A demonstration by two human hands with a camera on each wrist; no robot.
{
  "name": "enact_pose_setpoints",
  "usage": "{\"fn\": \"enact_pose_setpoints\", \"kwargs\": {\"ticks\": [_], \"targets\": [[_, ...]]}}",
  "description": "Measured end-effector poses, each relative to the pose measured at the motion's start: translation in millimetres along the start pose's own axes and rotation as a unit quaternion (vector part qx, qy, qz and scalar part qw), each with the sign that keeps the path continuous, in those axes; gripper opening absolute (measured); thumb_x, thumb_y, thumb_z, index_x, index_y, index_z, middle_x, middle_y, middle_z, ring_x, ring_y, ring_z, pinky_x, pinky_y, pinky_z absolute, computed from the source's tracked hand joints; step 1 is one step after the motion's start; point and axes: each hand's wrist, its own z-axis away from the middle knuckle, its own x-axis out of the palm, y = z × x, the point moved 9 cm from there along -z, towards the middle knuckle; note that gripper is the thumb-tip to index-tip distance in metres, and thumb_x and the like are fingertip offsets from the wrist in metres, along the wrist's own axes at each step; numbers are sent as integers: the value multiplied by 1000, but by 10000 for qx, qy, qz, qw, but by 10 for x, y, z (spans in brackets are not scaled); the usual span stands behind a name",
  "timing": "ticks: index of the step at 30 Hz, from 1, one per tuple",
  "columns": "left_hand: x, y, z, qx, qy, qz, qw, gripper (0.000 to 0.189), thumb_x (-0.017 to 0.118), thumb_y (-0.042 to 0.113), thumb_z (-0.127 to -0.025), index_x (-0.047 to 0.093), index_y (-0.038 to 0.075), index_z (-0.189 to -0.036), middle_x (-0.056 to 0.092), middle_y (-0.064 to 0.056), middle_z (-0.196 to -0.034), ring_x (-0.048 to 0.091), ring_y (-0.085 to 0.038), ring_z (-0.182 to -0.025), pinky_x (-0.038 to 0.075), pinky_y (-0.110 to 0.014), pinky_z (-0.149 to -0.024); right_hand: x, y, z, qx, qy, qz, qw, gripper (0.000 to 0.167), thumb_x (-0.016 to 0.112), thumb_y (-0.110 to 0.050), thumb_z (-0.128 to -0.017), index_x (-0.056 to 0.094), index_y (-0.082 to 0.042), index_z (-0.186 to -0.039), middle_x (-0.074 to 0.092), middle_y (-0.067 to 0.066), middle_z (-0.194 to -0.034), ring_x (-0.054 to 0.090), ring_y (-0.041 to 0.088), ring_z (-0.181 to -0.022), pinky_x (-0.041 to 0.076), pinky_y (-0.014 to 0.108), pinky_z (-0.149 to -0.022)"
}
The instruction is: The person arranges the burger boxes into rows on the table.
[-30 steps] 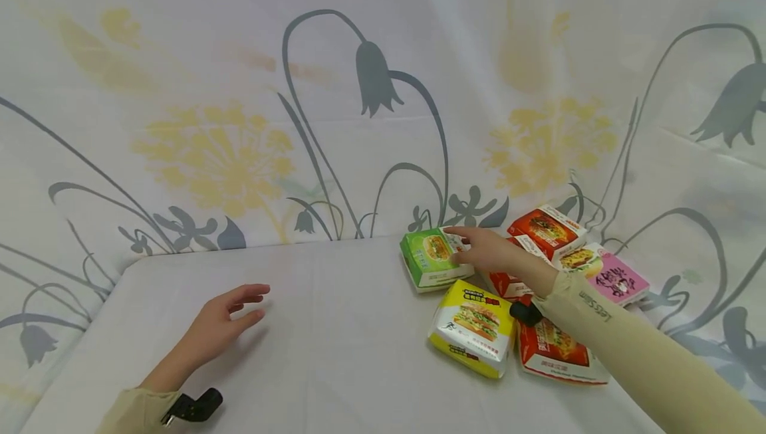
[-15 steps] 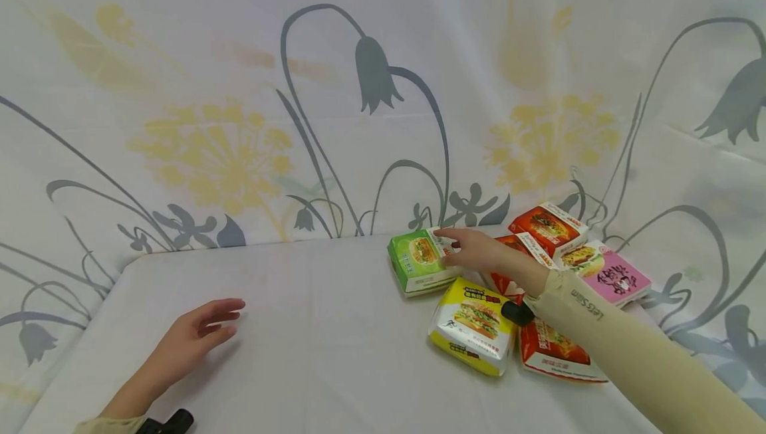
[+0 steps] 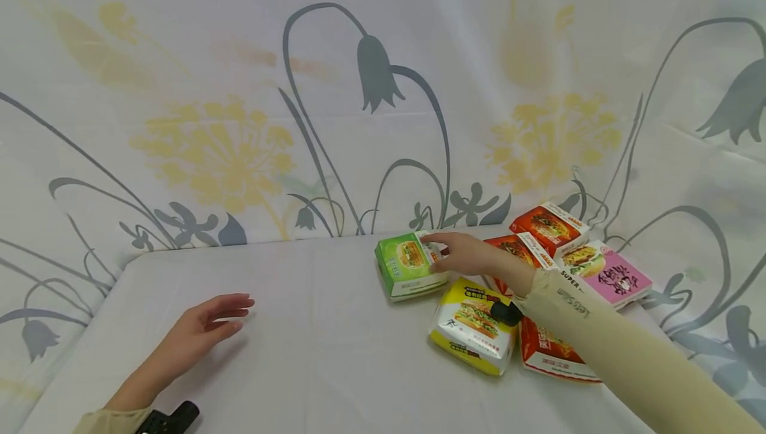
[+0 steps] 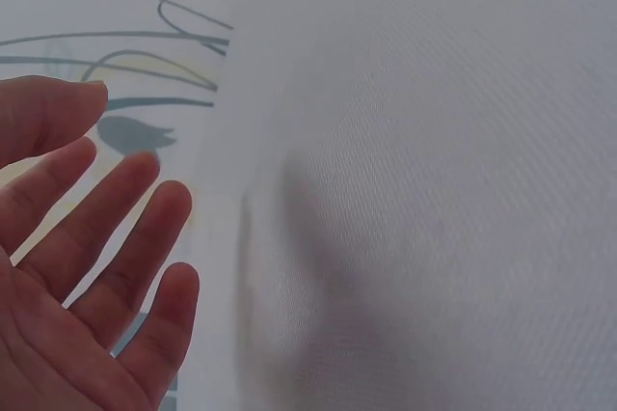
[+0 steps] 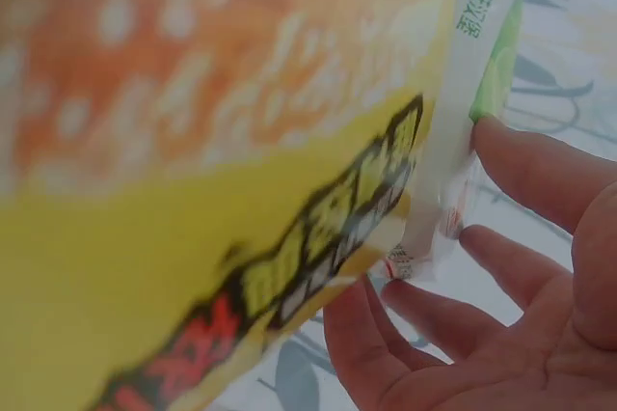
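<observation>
At the middle right of the head view, my right hand [image 3: 463, 254] grips the right end of a green burger box [image 3: 395, 261] lying on the white-covered table. Its index finger lies over the far top corner, with the thumb at the nearer side. In the right wrist view, the thumb [image 5: 540, 165] touches the box's green edge and the other fingertips meet its pale end, while a yellow burger box [image 5: 125, 257] fills the foreground. My left hand [image 3: 200, 331] hovers over the left part of the table, fingers spread loosely and holding nothing.
The yellow and white burger box [image 3: 473, 327] lies just in front of the green one. Red burger boxes [image 3: 547, 228] and a pink box [image 3: 616, 278] cluster at the right, partly hidden by my sleeve. A flower-patterned cloth [image 3: 335, 121] hangs behind the table.
My right hand has moved left along with the green burger box, away from the red boxes. The left hand has drawn back slightly toward the lower left.
</observation>
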Motion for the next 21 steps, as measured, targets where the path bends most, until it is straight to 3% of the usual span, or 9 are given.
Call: {"fn": "enact_pose_setpoints", "kwargs": {"ticks": [10,16,21], "targets": [[126,48,-84,213,-31,467,9987,42,67,2,-94,56,-5,-133,63,-24,-125,65,-12,-109,51,-18,-86,138,-141,-154,20,49,77,10000,67,72,-27,-91,45,-14,-151,45,17,-150,54,35,-125,43,52,-102],[266,74,-210,72,-25,714,9974,44,66,1,-94,54,-6,-135,61,-23,-128,63,-25,-113,50,-19,-88,238,-259,-216,53,19,125,9999,67,72,-29,-91,44,-18,-151,46,14,-151,50,34,-130,38,54,-107],[448,119,-315,-56,80,495,9987,45,68,5,-93,55,-2,-135,63,-18,-128,62,-32,-114,51,-26,-91,330,-419,-265,44,-45,128,9999,67,71,-28,-92,43,-19,-152,43,11,-153,41,33,-138,32,55,-111]]}}
